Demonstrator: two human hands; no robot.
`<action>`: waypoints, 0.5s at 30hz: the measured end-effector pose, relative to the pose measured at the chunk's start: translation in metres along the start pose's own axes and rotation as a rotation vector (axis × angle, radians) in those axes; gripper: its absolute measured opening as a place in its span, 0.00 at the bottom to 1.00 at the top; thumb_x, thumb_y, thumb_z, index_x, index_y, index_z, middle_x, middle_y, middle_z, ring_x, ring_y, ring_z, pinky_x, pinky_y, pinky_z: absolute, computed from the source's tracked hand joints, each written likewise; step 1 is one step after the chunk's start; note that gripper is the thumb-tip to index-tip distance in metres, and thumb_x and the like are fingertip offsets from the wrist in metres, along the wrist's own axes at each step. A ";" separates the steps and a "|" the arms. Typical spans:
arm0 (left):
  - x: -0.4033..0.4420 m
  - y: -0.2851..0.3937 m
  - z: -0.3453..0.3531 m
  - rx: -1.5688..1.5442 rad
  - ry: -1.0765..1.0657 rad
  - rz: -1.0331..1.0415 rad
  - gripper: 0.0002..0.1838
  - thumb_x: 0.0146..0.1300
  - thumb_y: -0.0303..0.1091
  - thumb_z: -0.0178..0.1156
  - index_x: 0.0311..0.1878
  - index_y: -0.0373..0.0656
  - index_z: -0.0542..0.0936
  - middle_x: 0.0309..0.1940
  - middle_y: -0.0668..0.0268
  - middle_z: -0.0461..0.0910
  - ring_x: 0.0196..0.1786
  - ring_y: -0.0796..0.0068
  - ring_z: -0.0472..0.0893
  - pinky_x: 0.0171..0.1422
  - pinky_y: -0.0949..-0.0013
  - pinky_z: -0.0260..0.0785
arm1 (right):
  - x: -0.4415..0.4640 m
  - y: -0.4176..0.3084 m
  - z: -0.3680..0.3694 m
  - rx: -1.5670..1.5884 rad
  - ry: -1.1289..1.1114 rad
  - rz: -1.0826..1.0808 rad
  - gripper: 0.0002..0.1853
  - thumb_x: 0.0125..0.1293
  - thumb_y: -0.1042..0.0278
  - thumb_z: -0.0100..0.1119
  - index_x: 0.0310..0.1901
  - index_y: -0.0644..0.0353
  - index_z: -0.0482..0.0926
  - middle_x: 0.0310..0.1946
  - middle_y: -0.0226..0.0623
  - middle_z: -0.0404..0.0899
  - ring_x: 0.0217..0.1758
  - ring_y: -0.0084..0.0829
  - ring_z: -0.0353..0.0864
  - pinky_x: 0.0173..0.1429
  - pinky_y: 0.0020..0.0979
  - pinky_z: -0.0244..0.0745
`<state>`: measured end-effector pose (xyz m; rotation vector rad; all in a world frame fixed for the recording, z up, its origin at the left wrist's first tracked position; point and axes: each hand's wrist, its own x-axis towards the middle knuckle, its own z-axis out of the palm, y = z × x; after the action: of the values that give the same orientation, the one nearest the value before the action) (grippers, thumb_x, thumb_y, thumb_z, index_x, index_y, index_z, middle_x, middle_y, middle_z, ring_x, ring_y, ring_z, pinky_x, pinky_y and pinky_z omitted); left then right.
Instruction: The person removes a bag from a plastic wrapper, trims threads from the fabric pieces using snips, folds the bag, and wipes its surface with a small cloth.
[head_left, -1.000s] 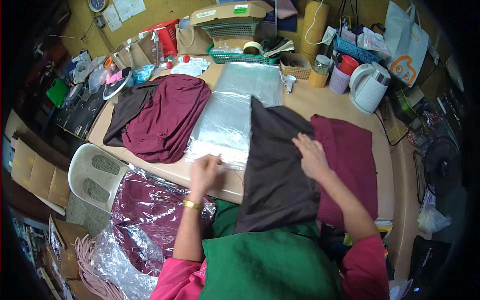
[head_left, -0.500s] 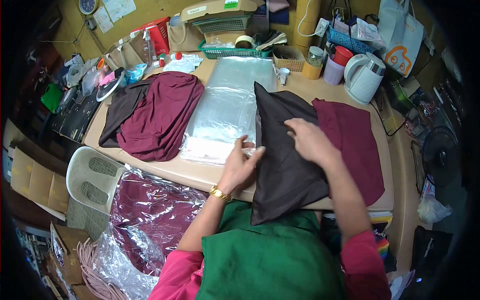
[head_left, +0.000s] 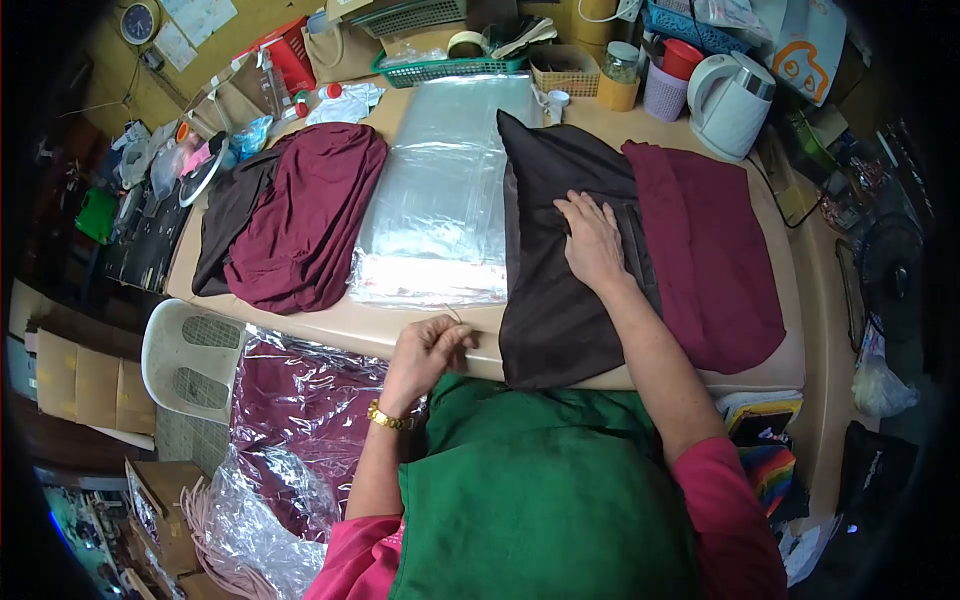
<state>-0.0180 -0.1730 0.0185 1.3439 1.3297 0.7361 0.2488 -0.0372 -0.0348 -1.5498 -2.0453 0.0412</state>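
Note:
My right hand (head_left: 592, 238) lies flat, fingers stretched, on a dark brown folded cloth (head_left: 560, 320). This cloth reaches the table's front edge and overlaps a maroon folded cloth (head_left: 705, 260) on its right. My left hand (head_left: 428, 352), with a gold watch (head_left: 389, 416) at the wrist, is held in a pinch just off the front edge. A thin strand (head_left: 453, 313) shows at its fingertips, too fine to identify for certain. Left of the brown cloth is a stack of clear plastic bags (head_left: 440, 190). Farther left, a maroon cloth (head_left: 310, 220) lies loosely gathered with dark fabric beside it.
A plastic-wrapped maroon bundle (head_left: 310, 410) rests below the table edge, beside a white chair (head_left: 190, 365). Along the back stand a green basket (head_left: 450, 70), a wicker basket (head_left: 565, 75), a jar (head_left: 620, 75) and a white kettle (head_left: 730, 105).
My left hand has moved from the brown cloth's edge down and left, its fingers now pinched. My right hand has flattened onto the brown cloth, which lies smoother. The view has shifted slightly.

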 end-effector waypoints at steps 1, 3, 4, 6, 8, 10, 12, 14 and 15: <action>-0.002 0.001 -0.004 -0.028 0.047 0.001 0.14 0.73 0.36 0.58 0.32 0.37 0.82 0.20 0.72 0.77 0.23 0.87 0.72 0.29 0.77 0.65 | 0.000 -0.002 -0.003 -0.039 0.123 -0.055 0.20 0.63 0.79 0.52 0.58 0.59 0.76 0.64 0.46 0.73 0.71 0.46 0.66 0.75 0.53 0.54; -0.001 -0.002 -0.006 -0.070 0.083 0.014 0.16 0.74 0.37 0.57 0.30 0.39 0.80 0.21 0.73 0.77 0.24 0.88 0.70 0.30 0.79 0.63 | -0.002 -0.011 -0.015 -0.073 0.242 -0.109 0.19 0.63 0.79 0.54 0.56 0.58 0.77 0.61 0.45 0.75 0.68 0.46 0.70 0.73 0.51 0.59; 0.001 -0.007 -0.008 -0.143 0.139 0.063 0.17 0.75 0.38 0.56 0.29 0.40 0.79 0.21 0.74 0.76 0.25 0.89 0.70 0.30 0.80 0.62 | -0.003 -0.019 -0.029 0.042 0.209 -0.049 0.17 0.63 0.78 0.55 0.54 0.58 0.77 0.59 0.43 0.76 0.63 0.46 0.74 0.66 0.49 0.65; 0.005 -0.017 -0.010 -0.317 0.227 0.171 0.18 0.76 0.41 0.53 0.30 0.43 0.77 0.24 0.75 0.75 0.26 0.89 0.68 0.31 0.81 0.58 | -0.006 -0.029 -0.044 0.274 0.218 0.020 0.10 0.66 0.75 0.57 0.48 0.58 0.77 0.48 0.42 0.80 0.47 0.49 0.81 0.47 0.46 0.74; 0.011 -0.022 -0.011 -0.534 0.326 0.208 0.17 0.76 0.44 0.52 0.34 0.43 0.77 0.23 0.75 0.73 0.26 0.87 0.68 0.31 0.80 0.59 | -0.017 -0.027 -0.045 0.293 0.164 0.032 0.09 0.66 0.74 0.57 0.47 0.58 0.77 0.46 0.43 0.81 0.46 0.50 0.81 0.46 0.46 0.74; 0.017 -0.018 -0.009 -0.841 0.470 0.161 0.18 0.77 0.48 0.49 0.44 0.42 0.76 0.22 0.73 0.72 0.26 0.80 0.71 0.31 0.75 0.65 | -0.028 -0.029 -0.045 0.313 0.109 0.048 0.08 0.66 0.74 0.57 0.46 0.59 0.76 0.43 0.44 0.82 0.45 0.51 0.81 0.44 0.46 0.74; 0.014 0.000 0.005 -0.582 0.330 0.093 0.18 0.76 0.48 0.51 0.44 0.40 0.77 0.23 0.72 0.74 0.27 0.80 0.73 0.32 0.73 0.67 | -0.038 -0.034 -0.043 0.322 0.041 0.108 0.08 0.65 0.73 0.59 0.45 0.59 0.76 0.39 0.45 0.83 0.44 0.51 0.82 0.45 0.46 0.75; 0.013 0.007 0.025 0.008 0.042 0.050 0.19 0.75 0.45 0.54 0.45 0.36 0.78 0.25 0.69 0.78 0.30 0.80 0.76 0.34 0.72 0.69 | -0.043 -0.043 -0.044 0.251 -0.042 0.118 0.08 0.65 0.72 0.60 0.45 0.59 0.76 0.39 0.44 0.83 0.44 0.50 0.82 0.46 0.46 0.75; 0.013 0.006 0.033 0.338 -0.102 0.072 0.18 0.74 0.44 0.55 0.45 0.34 0.79 0.26 0.68 0.80 0.31 0.81 0.77 0.35 0.73 0.70 | -0.044 -0.045 -0.044 0.178 -0.117 0.124 0.08 0.64 0.71 0.61 0.44 0.59 0.76 0.39 0.43 0.83 0.44 0.50 0.83 0.46 0.46 0.75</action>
<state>0.0166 -0.1678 0.0128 1.6814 1.3702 0.4963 0.2362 -0.1046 -0.0001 -1.5918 -1.9705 0.3597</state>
